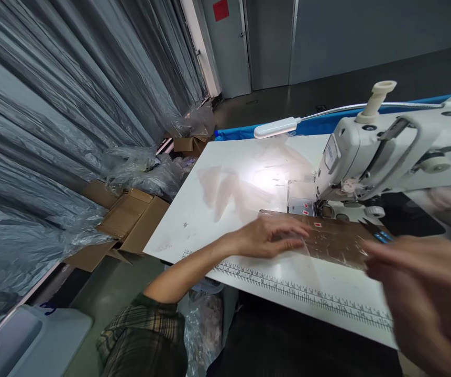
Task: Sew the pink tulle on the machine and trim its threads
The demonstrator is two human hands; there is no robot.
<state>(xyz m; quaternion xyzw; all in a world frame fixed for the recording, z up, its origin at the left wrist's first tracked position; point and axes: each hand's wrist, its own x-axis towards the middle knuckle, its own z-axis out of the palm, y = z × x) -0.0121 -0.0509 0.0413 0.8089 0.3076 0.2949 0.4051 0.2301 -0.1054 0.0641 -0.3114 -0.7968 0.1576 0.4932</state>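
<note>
My left hand (272, 235) lay low over the table (194, 230), palm down and fingers loosely spread, with a gap between thumb and forefinger. It was not clenched; whether a fingertip trapped a fold of the thin cloth (225, 191), I couldn't tell. My right hand (417, 283) was a blur at the near right, beside the snips (383, 237), and I couldn't make out whether it held anything.

Most of the cloth lay on the white top, left of the machine (351, 157), in loose, see-through folds, partly in the glare of the lamp (276, 127). A fainter sheer patch showed by my left fingers, over the brown plate (339, 235) in front of the needle area.

To do this well, as I judged it, the left hand needed to press flat and lightly, since cloth so fine would likely pucker under any tug. The fingers had best stay on the near side of the needle, guiding rather than pulling. The folds on the left wanted smoothing so that none crept beneath the edge being worked. The snips, blades towards the machine, called for care: an edge could easily catch on them, and so could a hurried right hand.
</note>
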